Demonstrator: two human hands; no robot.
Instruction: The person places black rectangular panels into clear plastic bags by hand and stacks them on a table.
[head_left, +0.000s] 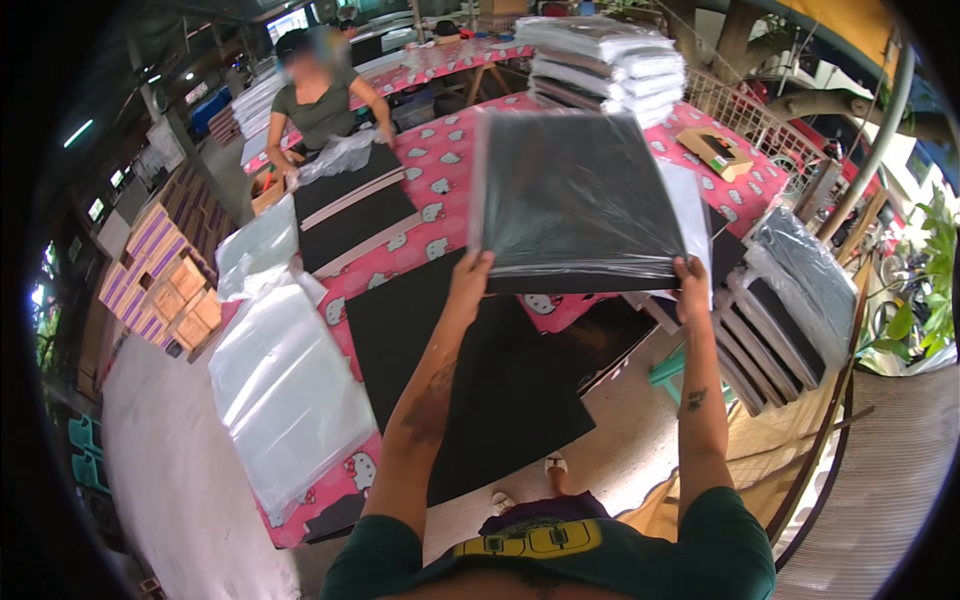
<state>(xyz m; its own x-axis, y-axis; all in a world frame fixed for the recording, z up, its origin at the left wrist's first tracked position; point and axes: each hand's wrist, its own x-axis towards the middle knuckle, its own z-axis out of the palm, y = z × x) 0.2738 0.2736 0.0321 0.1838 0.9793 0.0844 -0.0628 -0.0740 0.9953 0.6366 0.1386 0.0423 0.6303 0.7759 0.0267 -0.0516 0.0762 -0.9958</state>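
I hold up a black flat sheet inside a clear plastic bag [575, 195] in front of me, above the table. My left hand [470, 275] grips its lower left corner. My right hand [692, 280] grips its lower right corner. A white edge shows along the bag's right side. Below it, a large black sheet [460, 380] lies on the pink patterned tablecloth [440, 180].
A stack of clear plastic bags [285, 385] lies at the table's left end. Bagged sheets are piled at the far right [610, 60]. More black sheets stand in a rack [780, 320] to my right. Another person [320, 100] works at the far side. Cardboard boxes [165, 285] sit on the left.
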